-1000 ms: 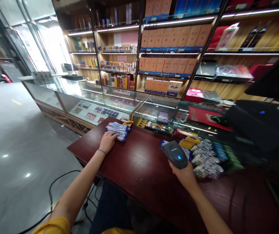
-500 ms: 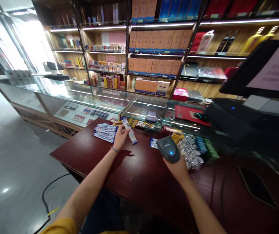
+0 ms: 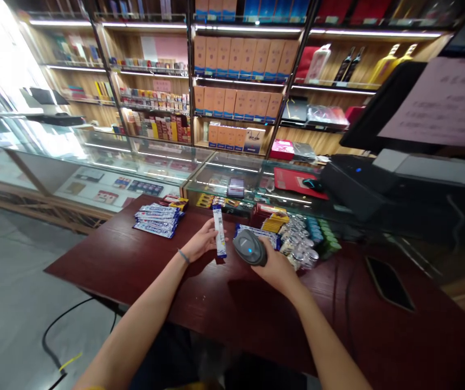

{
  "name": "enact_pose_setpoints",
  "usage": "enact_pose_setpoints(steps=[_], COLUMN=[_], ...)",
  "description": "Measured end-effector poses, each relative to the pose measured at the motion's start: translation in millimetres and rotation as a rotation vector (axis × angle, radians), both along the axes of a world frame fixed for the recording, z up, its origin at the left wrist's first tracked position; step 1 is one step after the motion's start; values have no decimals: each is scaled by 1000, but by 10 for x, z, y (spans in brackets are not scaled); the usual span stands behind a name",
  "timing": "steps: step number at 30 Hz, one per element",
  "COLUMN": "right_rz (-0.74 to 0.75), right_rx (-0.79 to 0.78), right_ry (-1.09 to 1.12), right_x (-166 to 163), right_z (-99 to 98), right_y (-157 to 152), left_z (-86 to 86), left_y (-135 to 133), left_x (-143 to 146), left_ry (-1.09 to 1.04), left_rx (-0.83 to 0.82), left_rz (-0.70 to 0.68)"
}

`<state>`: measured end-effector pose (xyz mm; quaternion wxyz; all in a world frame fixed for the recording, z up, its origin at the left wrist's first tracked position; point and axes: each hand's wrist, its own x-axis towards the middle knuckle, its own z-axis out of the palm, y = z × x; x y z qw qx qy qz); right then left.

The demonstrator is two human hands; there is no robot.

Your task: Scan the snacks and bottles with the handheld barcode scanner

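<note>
My left hand (image 3: 204,241) grips a slim blue-and-white snack packet (image 3: 219,232), held nearly upright above the dark red table. In my right hand (image 3: 277,265) is a dark handheld barcode scanner (image 3: 250,247) with a blue light glowing on top. The scanner's head points toward the packet, a small gap apart from it. To the left lies a pile of similar blue-and-white packets (image 3: 157,219). More such packets (image 3: 270,236) lie behind the scanner, partly covered by it.
Beyond my right hand sit silver-topped pieces (image 3: 298,241), yellow packs (image 3: 273,223) and green rolls (image 3: 329,236). A phone (image 3: 389,281) lies on the table (image 3: 135,271) at right. Glass counters (image 3: 151,154) run behind, and a monitor (image 3: 382,103) stands at right.
The view has turned right. The packet now stands more upright, and the scanner has come closer to it, its head turned toward it.
</note>
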<state>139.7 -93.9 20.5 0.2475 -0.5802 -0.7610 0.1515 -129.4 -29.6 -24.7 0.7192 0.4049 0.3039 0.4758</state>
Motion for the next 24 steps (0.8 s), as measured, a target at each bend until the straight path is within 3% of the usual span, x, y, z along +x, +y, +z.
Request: enact_pose_setpoints(steps=[8, 15, 18, 21, 24], right_rz=[30, -7, -72, -148, -201], right_rx=[-31, 54, 128, 124, 133], right_ry=[-28, 376, 563, 682, 758], right_x=[3, 110, 187, 261, 326], right_z=[-41, -68, -29, 54, 128], right_y=[-2, 107, 145, 142, 123], left_z=[91, 8, -58, -77, -51], left_y=[-37, -26, 9, 46, 69], left_x=[20, 44, 117, 217, 330], left_ry=[40, 30, 195, 479, 766], left_rx=[-21, 1, 191, 549, 869], left_rz=[-28, 10, 123, 233, 238])
